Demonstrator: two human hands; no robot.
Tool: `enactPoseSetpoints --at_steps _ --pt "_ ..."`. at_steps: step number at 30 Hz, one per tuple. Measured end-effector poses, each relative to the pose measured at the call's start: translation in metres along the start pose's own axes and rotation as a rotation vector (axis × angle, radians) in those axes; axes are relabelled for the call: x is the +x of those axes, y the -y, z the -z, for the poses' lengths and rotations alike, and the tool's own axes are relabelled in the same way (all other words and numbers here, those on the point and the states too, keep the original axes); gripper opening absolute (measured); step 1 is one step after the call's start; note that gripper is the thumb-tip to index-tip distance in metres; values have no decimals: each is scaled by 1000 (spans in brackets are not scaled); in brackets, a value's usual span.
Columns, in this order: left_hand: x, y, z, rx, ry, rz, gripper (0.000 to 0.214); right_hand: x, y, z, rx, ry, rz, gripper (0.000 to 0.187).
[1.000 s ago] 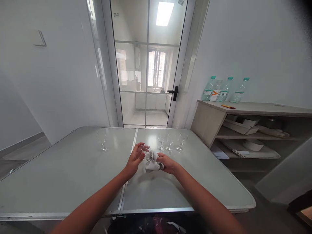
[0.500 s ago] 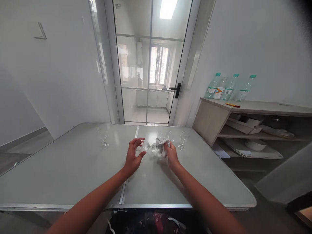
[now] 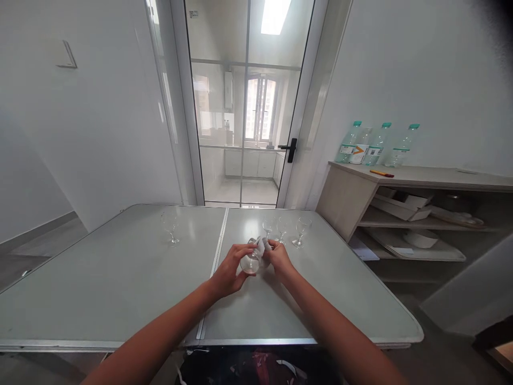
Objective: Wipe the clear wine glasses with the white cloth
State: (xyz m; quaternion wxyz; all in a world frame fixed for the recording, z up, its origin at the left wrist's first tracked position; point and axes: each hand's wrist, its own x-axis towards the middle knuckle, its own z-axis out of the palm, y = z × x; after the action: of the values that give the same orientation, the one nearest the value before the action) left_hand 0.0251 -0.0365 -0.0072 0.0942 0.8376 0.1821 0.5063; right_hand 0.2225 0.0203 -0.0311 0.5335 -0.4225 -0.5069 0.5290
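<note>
Hands meet over the middle of the table (image 3: pixel 120 278). The left hand (image 3: pixel 227 274) curls its fingers around a stemmed glass (image 3: pixel 249 263), which is tilted with its bowl toward the camera. The right hand (image 3: pixel 279 260) pinches a white cloth (image 3: pixel 261 246) against that glass. Just beyond stand three more glasses (image 3: pixel 282 230) in a row. A fourth glass (image 3: pixel 170 226) stands well apart to the left. Water bottles (image 3: pixel 377 144) line the shelf unit (image 3: pixel 441 179) at right.

Clear stemmed glass (image 3: pixel 250 263) tipped sideways, raised just above the surface (image 3: pixel 120 278), gripped in the left hand (image 3: pixel 227 274). Crumpled white cloth (image 3: pixel 261 246) pressed against its far end by the right hand (image 3: pixel 279 259).
</note>
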Motion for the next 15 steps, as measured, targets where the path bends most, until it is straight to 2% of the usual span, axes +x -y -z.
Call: enactPoseSetpoints --at_steps 3,5,7,11,13,15 --pt "-3 6 2 -89 -80 81 59 -1 4 0 91 16 29 30" --pt "-6 9 3 -158 -84 114 58 -2 6 -3 166 77 12 32" --pt "-7 11 3 -221 -78 158 60 -2 7 -7 154 74 -7 31" --pt "-6 8 -3 -239 -121 205 62 -2 11 -5 -88 -123 157 25" --pt "-5 7 -4 -161 -160 202 61 -2 15 2 -250 -226 243 29" --pt "-3 9 -2 -25 -204 251 60 -2 21 10 -472 -246 318 27"
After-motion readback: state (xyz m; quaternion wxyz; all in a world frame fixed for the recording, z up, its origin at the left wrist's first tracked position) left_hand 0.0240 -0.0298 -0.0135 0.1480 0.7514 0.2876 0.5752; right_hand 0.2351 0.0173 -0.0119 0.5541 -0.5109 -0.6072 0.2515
